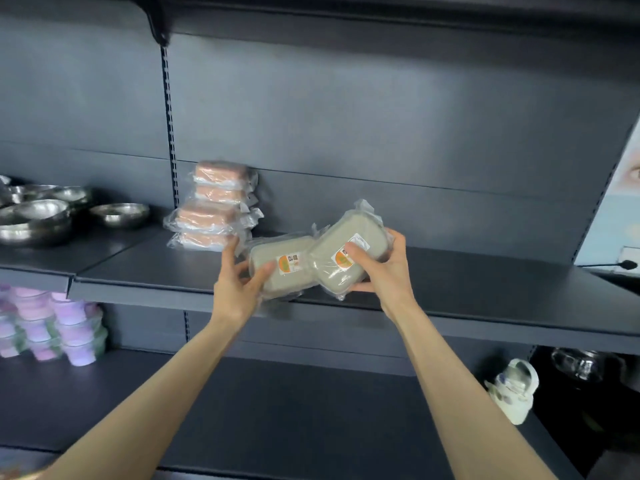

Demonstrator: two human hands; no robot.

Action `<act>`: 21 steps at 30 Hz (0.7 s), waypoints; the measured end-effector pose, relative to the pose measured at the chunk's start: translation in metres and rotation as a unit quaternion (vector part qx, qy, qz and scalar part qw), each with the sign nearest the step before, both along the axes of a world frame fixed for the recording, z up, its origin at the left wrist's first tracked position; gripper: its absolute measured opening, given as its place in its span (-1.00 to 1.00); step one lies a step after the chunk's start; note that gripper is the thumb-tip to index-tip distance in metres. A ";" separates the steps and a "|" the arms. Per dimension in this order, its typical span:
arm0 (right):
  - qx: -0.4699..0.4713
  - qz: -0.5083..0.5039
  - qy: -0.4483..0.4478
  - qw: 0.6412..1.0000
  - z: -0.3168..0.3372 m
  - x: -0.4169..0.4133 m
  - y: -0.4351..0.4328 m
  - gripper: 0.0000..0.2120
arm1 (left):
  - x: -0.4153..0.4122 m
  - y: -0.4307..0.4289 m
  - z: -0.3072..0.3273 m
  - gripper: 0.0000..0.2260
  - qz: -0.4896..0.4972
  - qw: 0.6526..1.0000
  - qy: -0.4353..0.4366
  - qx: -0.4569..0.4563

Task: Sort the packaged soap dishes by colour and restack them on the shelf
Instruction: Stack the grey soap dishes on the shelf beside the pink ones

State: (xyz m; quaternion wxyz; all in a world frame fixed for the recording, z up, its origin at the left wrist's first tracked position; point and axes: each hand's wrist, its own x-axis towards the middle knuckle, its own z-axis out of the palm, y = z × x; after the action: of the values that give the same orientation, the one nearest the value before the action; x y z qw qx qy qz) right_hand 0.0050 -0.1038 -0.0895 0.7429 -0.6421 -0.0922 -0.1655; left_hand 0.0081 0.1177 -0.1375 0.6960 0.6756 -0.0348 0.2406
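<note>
The left hand (239,282) has its grip clamped on one grey dish (280,268) and the right hand (384,268) has its grip clamped on a second grey dish (349,251), the two packs touching end to end just above the near edge of the shelf (485,289), probably held together so they can go down as the start of a grey stack. To the left, farther back on the same shelf, four pink dishes (214,206) sit stacked in clear wrappers, which suggests pink is already sorted. Steel bowls (45,213) farther left hold nothing that shows.
</note>
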 end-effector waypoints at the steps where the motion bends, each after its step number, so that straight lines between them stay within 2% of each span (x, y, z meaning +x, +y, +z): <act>1: 0.000 -0.004 0.003 1.000 0.002 0.018 -0.001 -0.48 | 0.017 0.000 0.003 -0.36 0.003 1.000 0.001 0.018; 5: -0.024 -0.039 0.013 0.999 0.005 0.090 -0.007 -0.50 | 0.083 -0.005 0.006 -0.58 0.019 0.998 0.007 0.067; 8: -0.040 -0.048 0.014 0.998 -0.002 0.132 -0.010 -0.52 | 0.120 -0.006 0.003 -0.62 -0.007 0.996 0.028 0.084; 11: -0.035 -0.046 0.021 0.998 -0.011 0.161 -0.006 -0.49 | 0.146 0.001 -0.001 -0.57 -0.047 0.994 0.061 0.076; 15: -0.019 -0.038 0.047 0.998 -0.014 0.183 0.002 -0.46 | 0.166 0.018 -0.001 -0.37 -0.119 0.984 0.076 0.108; 17: -0.029 -0.032 0.065 0.997 -0.014 0.190 0.006 -0.47 | 0.174 0.026 0.000 -0.32 -0.123 0.979 0.084 0.139; 21: -0.036 -0.013 0.071 0.997 -0.012 0.199 0.012 -0.34 | 0.189 0.035 0.001 -0.24 -0.134 0.975 0.097 0.149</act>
State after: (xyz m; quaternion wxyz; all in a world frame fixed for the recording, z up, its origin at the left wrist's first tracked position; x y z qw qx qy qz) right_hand 0.2042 -0.0920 -0.1017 0.7220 -0.6794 -0.0367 -0.1253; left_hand 0.1975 0.1530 -0.1366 0.6134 0.7810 -0.0931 0.0709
